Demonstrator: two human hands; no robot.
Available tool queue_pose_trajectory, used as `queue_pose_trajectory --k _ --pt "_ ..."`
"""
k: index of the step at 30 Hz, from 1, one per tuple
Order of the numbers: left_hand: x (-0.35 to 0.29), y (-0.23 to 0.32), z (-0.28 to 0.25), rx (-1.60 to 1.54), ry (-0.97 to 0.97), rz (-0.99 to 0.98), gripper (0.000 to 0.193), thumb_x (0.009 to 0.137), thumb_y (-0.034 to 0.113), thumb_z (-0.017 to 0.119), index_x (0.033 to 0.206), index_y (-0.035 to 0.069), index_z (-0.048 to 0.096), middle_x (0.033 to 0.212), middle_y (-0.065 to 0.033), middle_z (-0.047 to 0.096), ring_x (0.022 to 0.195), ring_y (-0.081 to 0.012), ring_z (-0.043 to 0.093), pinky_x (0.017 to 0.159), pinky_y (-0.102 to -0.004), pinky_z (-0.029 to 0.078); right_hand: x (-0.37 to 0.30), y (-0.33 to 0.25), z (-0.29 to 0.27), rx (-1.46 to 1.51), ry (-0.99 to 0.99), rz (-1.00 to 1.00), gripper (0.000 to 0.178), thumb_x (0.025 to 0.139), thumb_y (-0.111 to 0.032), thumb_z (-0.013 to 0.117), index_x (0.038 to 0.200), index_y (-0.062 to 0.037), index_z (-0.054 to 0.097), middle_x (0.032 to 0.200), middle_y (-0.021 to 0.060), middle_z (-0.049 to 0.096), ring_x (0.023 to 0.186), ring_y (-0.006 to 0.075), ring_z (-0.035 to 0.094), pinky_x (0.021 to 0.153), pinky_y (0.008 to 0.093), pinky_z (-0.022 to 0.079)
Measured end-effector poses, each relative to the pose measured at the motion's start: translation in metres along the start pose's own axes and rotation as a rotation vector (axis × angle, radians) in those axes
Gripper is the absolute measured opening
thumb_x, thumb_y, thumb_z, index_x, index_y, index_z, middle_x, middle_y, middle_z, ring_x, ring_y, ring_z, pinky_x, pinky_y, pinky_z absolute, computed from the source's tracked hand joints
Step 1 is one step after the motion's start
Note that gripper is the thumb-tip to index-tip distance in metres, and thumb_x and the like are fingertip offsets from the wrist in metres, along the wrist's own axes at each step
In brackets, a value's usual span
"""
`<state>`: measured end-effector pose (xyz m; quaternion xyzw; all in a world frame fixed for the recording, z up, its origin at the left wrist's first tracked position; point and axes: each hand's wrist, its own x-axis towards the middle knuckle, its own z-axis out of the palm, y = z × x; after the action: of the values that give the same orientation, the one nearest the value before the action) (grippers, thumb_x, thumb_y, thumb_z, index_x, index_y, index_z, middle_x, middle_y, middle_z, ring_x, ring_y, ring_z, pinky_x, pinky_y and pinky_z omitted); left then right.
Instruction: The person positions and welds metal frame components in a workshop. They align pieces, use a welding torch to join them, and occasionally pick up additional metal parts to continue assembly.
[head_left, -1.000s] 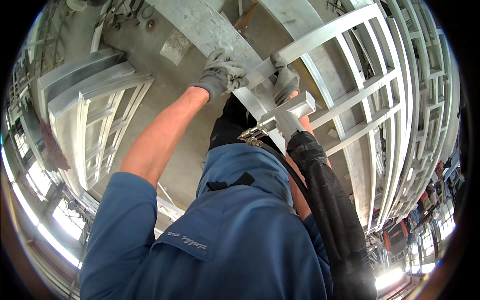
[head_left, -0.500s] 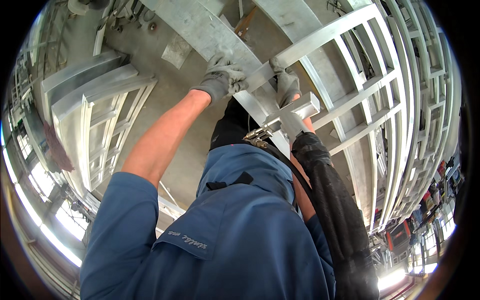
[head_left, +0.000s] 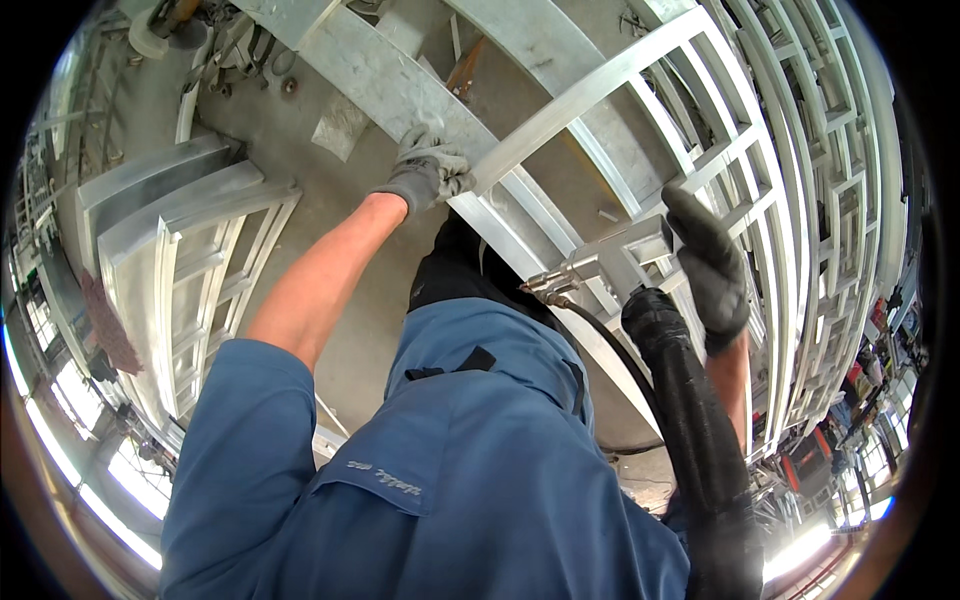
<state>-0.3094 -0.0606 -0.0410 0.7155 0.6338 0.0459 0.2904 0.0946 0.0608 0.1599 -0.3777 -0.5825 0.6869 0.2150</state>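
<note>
My left hand (head_left: 430,168), in a grey work glove, has its fingers curled round the near left end of a silvery metal frame (head_left: 590,95) with rails and crossbars. That frame rests across wide flat metal beams (head_left: 385,75). Off to the right, my right hand (head_left: 708,270), gloved too, has its fingers stretched out and holds nothing. It is beside the frame's crossbars, and I cannot tell whether it touches them. Between my hands and nearer to me is a metal fitting (head_left: 600,260) with brass connectors, joined to a thick black-wrapped tube (head_left: 690,420).
Stacked metal frames (head_left: 830,150) fill the right side. More frames (head_left: 205,250) stand on the left. A thin black hose (head_left: 625,365) curves from the fitting beside my body. Loose parts (head_left: 245,50) and a pale sheet (head_left: 340,127) lie on the floor farther off.
My right hand has left the frame's near rail and swung right, its fingers now straight. The fitting and tube have shifted right. My left hand stays at the frame's end.
</note>
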Motion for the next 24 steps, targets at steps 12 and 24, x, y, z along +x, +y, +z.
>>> queue_pose_trajectory --k 12,24 --pt "-0.002 0.008 -0.011 0.063 -0.112 -0.081 0.024 0.094 0.045 0.066 0.098 0.025 0.078 0.113 0.0035 0.070 0.128 -0.0276 0.055 0.124 -0.0506 0.020 -0.003 0.002 0.060 -0.860 -0.625 -0.356 0.054 0.075 -0.030 0.082 0.124 -0.0139 0.066 0.129 0.0061 0.071 0.119 0.0263 0.069 0.105 0.0445 0.055" --pt "0.002 0.007 -0.010 0.028 -0.117 -0.069 0.024 0.094 0.045 0.067 0.097 0.024 0.078 0.113 0.0023 0.071 0.127 -0.0274 0.056 0.124 -0.0509 0.020 -0.067 0.017 0.046 -0.730 -0.340 -0.213 0.037 0.085 -0.025 0.076 0.119 -0.0124 0.076 0.114 0.0090 0.076 0.098 0.0287 0.073 0.083 0.0423 0.058"
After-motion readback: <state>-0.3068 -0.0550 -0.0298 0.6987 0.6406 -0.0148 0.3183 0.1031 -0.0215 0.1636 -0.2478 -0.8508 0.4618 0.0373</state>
